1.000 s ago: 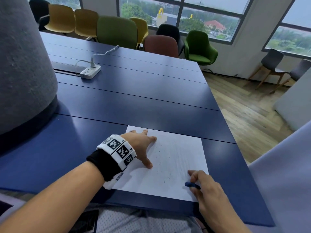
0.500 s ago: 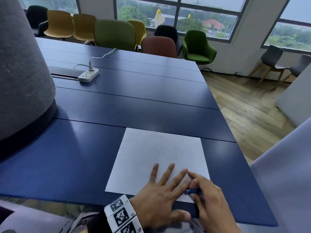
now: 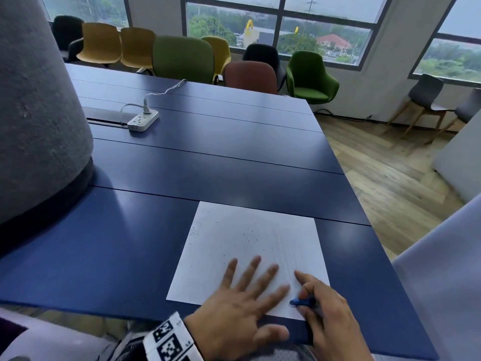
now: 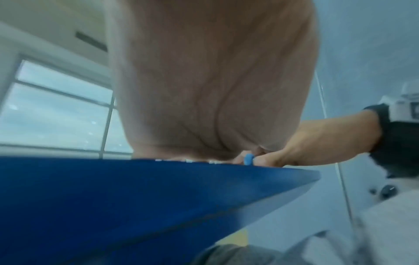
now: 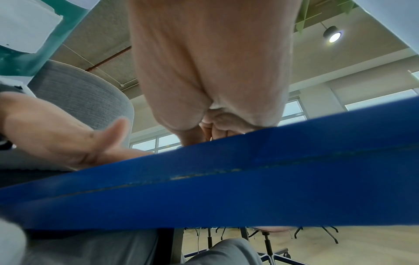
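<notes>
**Entry: sheet work at the table, step judged as rubbing-out**

- Sheet of paper point(image 3: 247, 238): white, laid flat on the near part of the blue table point(image 3: 208, 157), with its near edge close to the table's edge. Faint ruled strokes are seen on its right half, and dark specks are scattered over the rest.
- Left grip point(image 3: 242, 306): spread wide with the fingers straight, and pressed flat on the near part of the sheet. Nothing is held. The thumb is placed off the sheet, over the table's edge.
- Right grip point(image 3: 325, 316): narrowed on a small blue piece point(image 3: 299, 301), which is pinched between thumb and fingers at the sheet's near right corner. The forefinger is laid forward onto the paper.
- Small blue piece: its kind cannot be told for certain. From the specks it is judged to be an eraser.
- Step in hand: the sheet is judged to be steadied by the left grip while the blue piece is worked at the faint strokes.
- Next move: short passes over the strokes are called for. Firm downward pressure is needed from the left grip so that the sheet is neither dragged nor creased.
- Also noted: a white power strip point(image 3: 143, 121) far back on the table and a grey column point(image 3: 39, 113) at the left.
</notes>
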`<state>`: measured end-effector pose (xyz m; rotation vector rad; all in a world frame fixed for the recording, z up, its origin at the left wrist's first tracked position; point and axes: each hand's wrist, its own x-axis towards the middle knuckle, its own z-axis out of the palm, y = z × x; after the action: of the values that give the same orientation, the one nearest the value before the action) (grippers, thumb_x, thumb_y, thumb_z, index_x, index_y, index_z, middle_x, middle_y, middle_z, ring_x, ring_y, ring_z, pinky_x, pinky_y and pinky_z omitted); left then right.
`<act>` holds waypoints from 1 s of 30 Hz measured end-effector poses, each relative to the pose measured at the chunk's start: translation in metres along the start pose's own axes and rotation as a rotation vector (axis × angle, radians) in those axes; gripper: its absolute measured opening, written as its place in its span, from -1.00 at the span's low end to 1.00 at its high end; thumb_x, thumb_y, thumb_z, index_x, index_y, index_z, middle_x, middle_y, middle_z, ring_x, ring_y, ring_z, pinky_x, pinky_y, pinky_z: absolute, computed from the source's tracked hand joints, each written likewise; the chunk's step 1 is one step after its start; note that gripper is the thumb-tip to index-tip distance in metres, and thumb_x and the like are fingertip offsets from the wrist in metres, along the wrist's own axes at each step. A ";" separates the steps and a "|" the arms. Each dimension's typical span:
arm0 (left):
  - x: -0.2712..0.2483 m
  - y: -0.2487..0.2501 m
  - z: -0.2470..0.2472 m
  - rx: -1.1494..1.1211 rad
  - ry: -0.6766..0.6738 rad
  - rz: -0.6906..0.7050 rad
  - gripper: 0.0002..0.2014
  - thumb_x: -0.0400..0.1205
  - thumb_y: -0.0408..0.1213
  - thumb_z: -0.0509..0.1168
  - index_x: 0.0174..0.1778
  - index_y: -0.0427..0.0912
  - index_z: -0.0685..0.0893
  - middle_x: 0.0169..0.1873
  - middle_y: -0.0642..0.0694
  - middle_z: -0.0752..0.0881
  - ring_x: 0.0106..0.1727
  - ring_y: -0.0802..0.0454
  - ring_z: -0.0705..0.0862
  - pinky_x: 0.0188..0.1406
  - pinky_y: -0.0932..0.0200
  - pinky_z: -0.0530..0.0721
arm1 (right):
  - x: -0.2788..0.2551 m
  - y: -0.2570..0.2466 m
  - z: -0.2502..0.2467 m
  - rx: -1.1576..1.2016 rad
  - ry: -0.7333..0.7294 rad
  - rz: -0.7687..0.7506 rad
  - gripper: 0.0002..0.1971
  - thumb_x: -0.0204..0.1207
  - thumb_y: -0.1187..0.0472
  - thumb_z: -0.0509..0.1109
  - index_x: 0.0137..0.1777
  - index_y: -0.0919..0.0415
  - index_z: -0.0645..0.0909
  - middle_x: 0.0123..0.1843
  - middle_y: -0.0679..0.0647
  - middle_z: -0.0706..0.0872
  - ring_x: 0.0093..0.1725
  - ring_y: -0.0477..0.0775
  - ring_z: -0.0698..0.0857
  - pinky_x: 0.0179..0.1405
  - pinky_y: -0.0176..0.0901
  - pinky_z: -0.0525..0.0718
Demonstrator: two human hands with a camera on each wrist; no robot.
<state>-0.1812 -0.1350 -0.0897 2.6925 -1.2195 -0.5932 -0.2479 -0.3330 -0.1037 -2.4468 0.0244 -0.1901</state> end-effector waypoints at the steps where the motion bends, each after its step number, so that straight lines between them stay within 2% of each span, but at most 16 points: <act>1: 0.000 0.005 -0.004 -0.006 -0.029 0.016 -0.25 0.57 0.47 -0.32 0.62 0.31 -0.44 0.56 0.21 -0.59 0.51 0.08 -0.71 0.47 -0.17 -0.67 | 0.001 0.000 0.000 -0.002 -0.001 -0.007 -0.54 0.40 0.36 0.50 -0.08 -0.28 0.46 0.36 -0.70 0.42 0.35 -0.26 0.54 0.24 -0.21 0.53; 3: -0.002 -0.008 0.004 0.011 0.007 -0.063 -0.20 0.44 0.51 -0.49 0.58 0.29 -0.50 0.56 0.21 -0.59 0.48 0.09 -0.73 0.50 -0.17 -0.64 | 0.002 0.002 0.000 0.002 -0.004 -0.013 -0.53 0.41 0.36 0.50 -0.10 -0.30 0.45 0.36 -0.68 0.44 0.36 -0.25 0.54 0.27 -0.14 0.57; 7: -0.016 -0.039 -0.001 -0.039 0.024 -0.421 0.15 0.01 0.54 -0.89 0.52 -0.02 -0.61 0.49 0.02 -0.70 0.51 -0.06 -0.70 0.52 -0.24 -0.57 | 0.003 0.004 0.001 -0.001 -0.007 -0.020 -0.52 0.41 0.35 0.52 -0.11 -0.32 0.44 0.34 -0.66 0.47 0.36 -0.23 0.55 0.29 -0.09 0.60; 8: -0.018 -0.042 0.000 -0.035 0.064 -0.456 0.17 0.10 0.55 -0.86 0.59 -0.10 -0.52 0.54 -0.07 -0.63 0.57 -0.10 -0.63 0.57 -0.25 -0.48 | 0.002 0.004 0.002 0.002 -0.006 -0.021 -0.52 0.41 0.35 0.52 -0.11 -0.32 0.44 0.34 -0.67 0.47 0.36 -0.22 0.55 0.29 -0.09 0.60; 9: -0.019 -0.042 0.001 0.000 0.061 -0.456 0.14 0.31 0.55 -0.73 0.70 -0.17 -0.29 0.66 -0.17 -0.42 0.67 -0.14 -0.44 0.63 -0.26 -0.29 | 0.002 0.005 0.002 0.005 -0.005 -0.022 -0.52 0.41 0.36 0.52 -0.11 -0.32 0.44 0.34 -0.67 0.46 0.36 -0.21 0.55 0.28 -0.10 0.60; 10: -0.021 -0.037 0.001 0.000 0.036 -0.425 0.04 0.52 0.51 -0.54 0.74 -0.20 0.01 0.72 -0.23 -0.12 0.73 -0.13 -0.19 0.60 -0.25 -0.05 | 0.001 0.005 0.002 0.008 0.000 -0.023 -0.51 0.41 0.37 0.52 -0.11 -0.32 0.44 0.34 -0.67 0.46 0.38 -0.21 0.55 0.28 -0.11 0.59; 11: -0.019 -0.029 0.003 0.053 0.096 -0.327 -0.07 0.63 0.46 -0.37 0.73 -0.14 0.16 0.72 -0.19 0.04 0.72 -0.08 -0.06 0.53 -0.23 0.05 | 0.001 0.006 0.002 0.009 0.004 -0.026 -0.50 0.40 0.38 0.52 -0.11 -0.32 0.45 0.35 -0.67 0.47 0.39 -0.20 0.55 0.28 -0.11 0.59; 12: -0.021 -0.023 0.001 0.039 0.035 -0.205 -0.13 0.63 0.47 -0.32 0.75 -0.04 0.06 0.74 -0.10 -0.06 0.72 -0.03 -0.16 0.55 -0.24 -0.04 | 0.001 0.007 0.003 0.012 0.006 -0.033 -0.50 0.39 0.39 0.52 -0.12 -0.31 0.46 0.35 -0.65 0.48 0.40 -0.20 0.54 0.29 -0.09 0.59; 13: -0.020 -0.022 0.006 0.036 0.079 -0.093 -0.11 0.56 0.52 -0.40 0.74 0.07 -0.19 0.71 0.02 -0.31 0.69 0.01 -0.40 0.58 -0.24 -0.25 | 0.001 0.008 0.003 0.015 0.009 -0.039 -0.50 0.39 0.40 0.52 -0.12 -0.31 0.46 0.36 -0.63 0.48 0.41 -0.20 0.54 0.30 -0.08 0.58; 15: -0.028 -0.024 -0.003 -0.063 -0.033 -0.253 0.01 0.22 0.58 -0.71 0.57 0.11 -0.54 0.55 0.09 -0.63 0.54 -0.01 -0.68 0.54 -0.23 -0.54 | 0.002 0.008 0.005 0.020 0.016 -0.045 -0.50 0.39 0.40 0.53 -0.11 -0.30 0.46 0.37 -0.64 0.46 0.41 -0.20 0.54 0.31 -0.09 0.57; 17: -0.033 -0.043 -0.015 -0.041 -0.051 -0.463 0.23 -0.09 0.56 -0.90 0.50 -0.07 -0.60 0.49 -0.03 -0.67 0.55 -0.06 -0.65 0.56 -0.28 -0.50 | 0.002 0.009 0.005 0.021 0.020 -0.045 -0.50 0.39 0.40 0.53 -0.11 -0.29 0.46 0.37 -0.65 0.45 0.40 -0.19 0.55 0.31 -0.09 0.57; 19: -0.036 -0.059 -0.033 -0.009 -0.067 -0.581 0.40 -0.20 0.55 -0.91 0.56 -0.23 -0.53 0.51 -0.11 -0.62 0.60 -0.11 -0.57 0.58 -0.29 -0.41 | 0.002 0.010 0.006 0.028 0.019 -0.049 -0.50 0.38 0.40 0.54 -0.12 -0.29 0.47 0.35 -0.65 0.47 0.39 -0.20 0.55 0.30 -0.10 0.58; 21: -0.028 -0.070 -0.054 0.014 -0.079 -0.568 0.40 -0.09 0.58 -0.86 0.64 -0.23 -0.47 0.59 -0.15 -0.55 0.63 -0.13 -0.54 0.60 -0.27 -0.38 | 0.003 0.011 0.006 0.025 0.022 -0.053 -0.49 0.37 0.41 0.55 -0.12 -0.29 0.47 0.31 -0.66 0.50 0.39 -0.20 0.56 0.29 -0.13 0.58; 25: 0.012 -0.068 -0.078 0.160 -0.095 -0.422 -0.02 0.57 0.45 -0.33 0.67 -0.24 -0.41 0.66 -0.16 -0.46 0.65 -0.10 -0.49 0.64 -0.23 -0.35 | 0.004 0.012 0.008 0.049 0.029 -0.058 -0.48 0.35 0.43 0.55 -0.15 -0.29 0.48 0.29 -0.63 0.54 0.40 -0.19 0.57 0.29 -0.14 0.60; 27: 0.034 -0.056 -0.076 0.226 -0.110 -0.333 -0.07 0.66 0.39 -0.23 0.69 -0.24 -0.37 0.67 -0.16 -0.43 0.67 -0.10 -0.46 0.65 -0.21 -0.34 | 0.004 0.015 0.008 0.073 0.032 -0.054 -0.49 0.34 0.47 0.53 -0.17 -0.26 0.50 0.33 -0.63 0.51 0.41 -0.20 0.56 0.28 -0.15 0.62; 30: 0.058 -0.034 -0.059 0.291 -0.144 -0.146 -0.13 0.66 0.39 -0.23 0.70 -0.11 -0.36 0.67 -0.14 -0.43 0.67 -0.08 -0.45 0.64 -0.23 -0.36 | 0.004 0.020 0.010 0.088 0.036 -0.051 -0.53 0.33 0.45 0.50 -0.17 -0.24 0.52 0.36 -0.58 0.52 0.42 -0.17 0.56 0.29 0.08 0.66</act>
<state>-0.0997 -0.1581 -0.0623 3.0489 -1.2367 -0.6884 -0.2420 -0.3423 -0.1228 -2.3581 -0.0301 -0.2526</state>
